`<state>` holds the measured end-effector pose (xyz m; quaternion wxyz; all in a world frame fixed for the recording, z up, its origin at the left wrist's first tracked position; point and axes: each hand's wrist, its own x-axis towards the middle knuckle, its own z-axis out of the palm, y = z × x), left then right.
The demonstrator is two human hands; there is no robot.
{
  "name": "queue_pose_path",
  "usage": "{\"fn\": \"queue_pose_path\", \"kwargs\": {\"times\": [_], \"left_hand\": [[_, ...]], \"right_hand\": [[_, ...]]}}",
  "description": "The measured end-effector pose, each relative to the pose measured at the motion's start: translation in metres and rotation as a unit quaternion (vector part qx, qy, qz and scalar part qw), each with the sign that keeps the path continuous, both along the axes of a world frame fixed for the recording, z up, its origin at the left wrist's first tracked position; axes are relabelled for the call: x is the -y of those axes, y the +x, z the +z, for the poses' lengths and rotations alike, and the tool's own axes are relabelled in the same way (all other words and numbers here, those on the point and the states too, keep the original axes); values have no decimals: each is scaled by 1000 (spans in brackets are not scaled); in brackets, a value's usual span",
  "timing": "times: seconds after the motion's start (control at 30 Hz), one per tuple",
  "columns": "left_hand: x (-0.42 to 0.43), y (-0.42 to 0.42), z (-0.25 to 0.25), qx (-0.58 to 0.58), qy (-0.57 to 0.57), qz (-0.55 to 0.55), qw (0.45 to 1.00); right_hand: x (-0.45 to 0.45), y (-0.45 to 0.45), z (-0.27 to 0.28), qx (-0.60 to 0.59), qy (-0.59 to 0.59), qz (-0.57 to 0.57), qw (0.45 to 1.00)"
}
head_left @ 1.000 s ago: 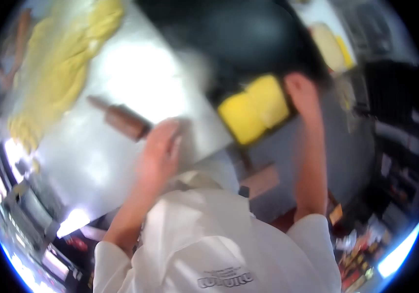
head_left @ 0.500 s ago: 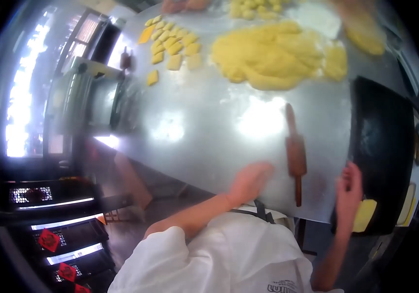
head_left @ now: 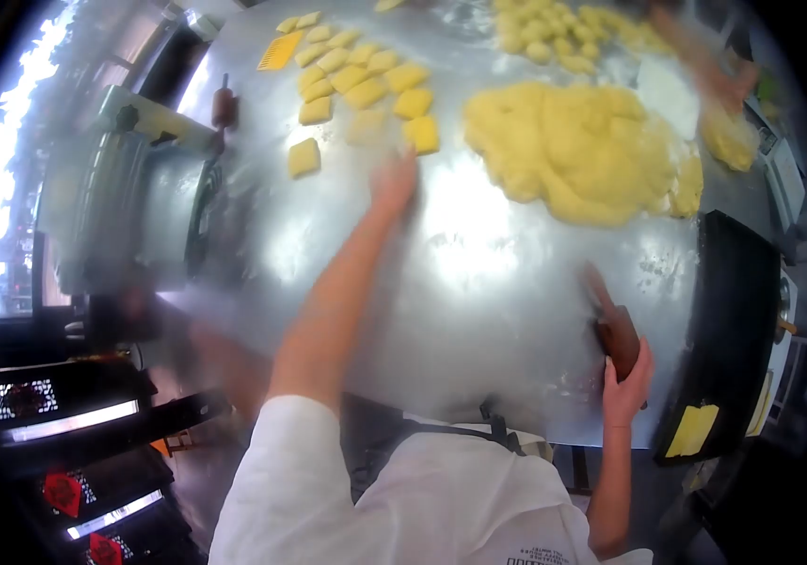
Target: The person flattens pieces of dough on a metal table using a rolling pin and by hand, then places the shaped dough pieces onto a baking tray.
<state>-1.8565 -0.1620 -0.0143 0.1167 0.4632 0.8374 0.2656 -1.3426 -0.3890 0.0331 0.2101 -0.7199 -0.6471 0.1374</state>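
Note:
My left hand reaches far out over the metal table, at the near edge of a group of flat yellow dough pieces. Its fingers are smeared by motion, close to a blurred dough piece and a sharper one. I cannot tell whether they touch either. My right hand is closed around the near part of a brown wooden rolling pin, tilted on the right of the table. A big mound of yellow dough lies beyond the pin.
A black tray with a yellow dough sheet stands at right. Another person's hand is by some dough at top right. Small dough lumps, an orange scraper and another rolling pin lie farther off. A machine stands left.
My left hand has moved from the near table edge out to the dough pieces. My right hand has left the tray's edge and taken hold of the rolling pin, which is now tilted.

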Motion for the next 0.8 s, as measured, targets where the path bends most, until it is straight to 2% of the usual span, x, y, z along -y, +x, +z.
{"fn": "queue_pose_path", "kwargs": {"times": [0.07, 0.13, 0.2, 0.27, 0.3, 0.37, 0.4, 0.43, 0.47, 0.5, 0.57, 0.63, 0.67, 0.77, 0.8], "left_hand": [[-45, -12, -26, -141, 20, -12, 990], [-60, -12, -25, -129, 27, -15, 991], [-67, -2, -26, -36, 86, 7, 996], [-65, 10, -21, 136, 189, 64, 970], [-59, 22, -14, 164, 207, 42, 963], [-20, 58, 38, 224, 237, -2, 945], [-2, 73, 46, 150, 204, -68, 965], [16, 85, 44, 86, 210, -148, 963], [35, 96, 41, 25, 222, -226, 948], [55, 108, 26, -27, 271, -311, 911], [93, 132, -13, -33, 210, -463, 861], [133, 156, 3, -1, 203, -502, 840], [138, 155, 14, 63, 171, -505, 844], [134, 146, 36, 57, 138, -389, 909], [125, 146, 43, 69, 99, -393, 912]], "right_hand": [[8, 4, -13, 19, 21, -44, 999], [14, -2, -22, 38, 29, -108, 993], [18, -3, -30, 52, 48, -142, 987], [16, -7, -31, 73, 66, -173, 980], [14, -9, -31, 65, 58, -189, 978], [12, -12, -31, 50, 41, -226, 972], [10, -11, -29, 46, 32, -231, 971], [11, -12, -29, 57, 30, -232, 970], [11, -11, -29, 68, 28, -232, 970], [11, -9, -30, 77, 26, -230, 970], [14, -8, -34, 71, 40, -221, 972], [11, 0, -39, 76, 66, -208, 973], [6, -3, -35, 81, 71, -207, 972], [12, -13, -28, 83, 60, -211, 972], [10, -13, -27, 76, 54, -211, 973]]}}
